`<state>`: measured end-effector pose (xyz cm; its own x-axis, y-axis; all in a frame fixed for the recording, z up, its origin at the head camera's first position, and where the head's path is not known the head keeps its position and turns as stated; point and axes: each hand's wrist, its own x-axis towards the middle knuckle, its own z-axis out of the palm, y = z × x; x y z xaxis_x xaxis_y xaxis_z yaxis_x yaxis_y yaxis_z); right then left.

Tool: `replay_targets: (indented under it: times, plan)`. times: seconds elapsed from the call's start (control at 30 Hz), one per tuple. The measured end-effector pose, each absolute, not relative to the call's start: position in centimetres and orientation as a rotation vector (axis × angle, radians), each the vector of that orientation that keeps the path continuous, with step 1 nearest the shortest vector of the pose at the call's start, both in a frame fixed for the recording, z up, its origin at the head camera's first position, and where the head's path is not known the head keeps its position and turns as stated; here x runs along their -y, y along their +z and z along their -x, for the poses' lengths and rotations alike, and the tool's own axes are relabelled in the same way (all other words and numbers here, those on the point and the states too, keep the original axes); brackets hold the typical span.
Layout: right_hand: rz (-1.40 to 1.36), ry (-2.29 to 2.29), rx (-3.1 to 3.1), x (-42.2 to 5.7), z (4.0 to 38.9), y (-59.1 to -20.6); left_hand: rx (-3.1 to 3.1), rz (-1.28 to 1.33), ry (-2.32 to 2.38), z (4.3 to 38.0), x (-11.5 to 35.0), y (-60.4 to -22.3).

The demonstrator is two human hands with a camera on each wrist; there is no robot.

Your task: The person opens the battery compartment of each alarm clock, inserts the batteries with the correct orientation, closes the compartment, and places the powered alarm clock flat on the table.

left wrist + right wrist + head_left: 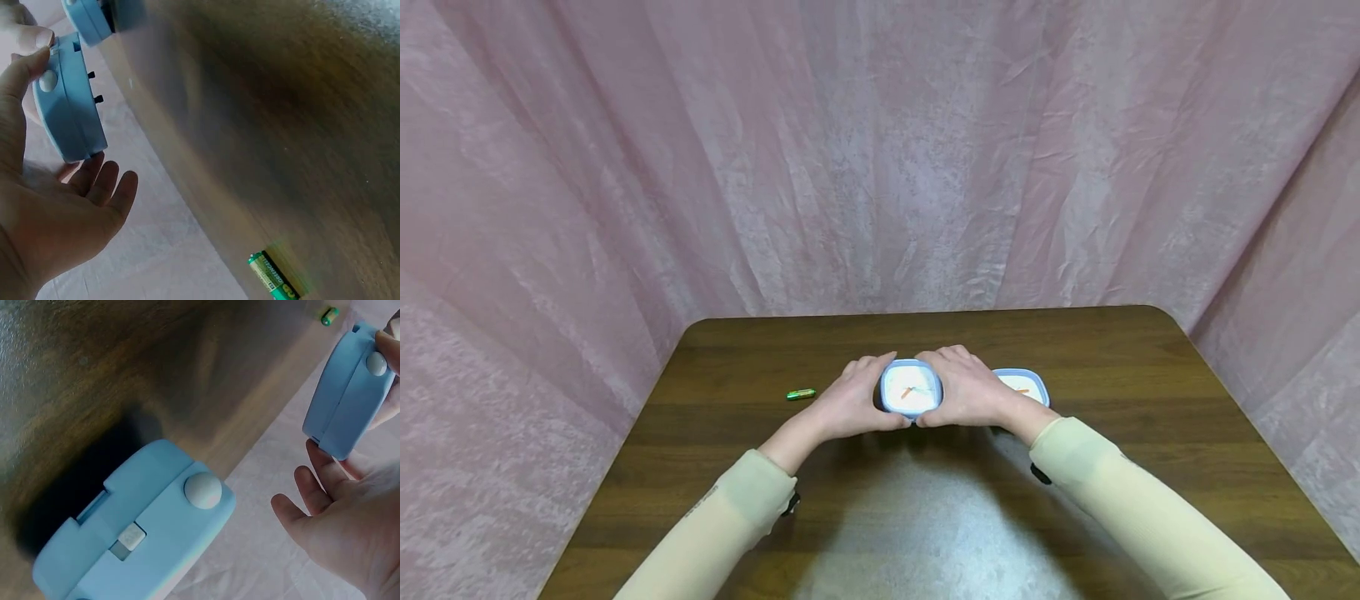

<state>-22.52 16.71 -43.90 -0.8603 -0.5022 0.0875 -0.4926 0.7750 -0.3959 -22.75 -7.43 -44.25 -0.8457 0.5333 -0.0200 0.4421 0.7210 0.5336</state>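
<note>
A light-blue alarm clock (911,388) with a white face and orange hand is held up between both hands. My left hand (855,398) grips its left side, thumb at the near edge and fingers at the far edge. On the opposite side my right hand (967,388) grips it the same way. Small black knobs stick out of the clock's back in the left wrist view, beside a round white foot (48,80). A second light-blue clock (140,519) stands on the table by the right wrist, partly hidden by that arm in the head view.
A green battery (801,394) lies on the wooden table (737,350) left of the left hand. Pink curtains (880,167) hang behind the table and at its sides.
</note>
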Motion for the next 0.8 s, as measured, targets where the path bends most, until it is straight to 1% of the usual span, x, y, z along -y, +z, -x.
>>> replay_targets:
  times: [0.27, 0.53, 0.8]
  plan:
    - [0.730, -0.838, -2.911, -17.1, 22.6, -43.7, -2.608, -0.699, 1.005, 22.6, 8.8, -43.9]
    - [0.559, -1.072, -2.783, -17.4, 22.4, -43.7, -2.532, -0.719, 1.235, 23.0, 10.0, -44.4]
    - [0.515, -1.289, -2.627, -17.6, 22.2, -43.7, -2.369, -0.670, 1.497, 23.3, 10.1, -45.1]
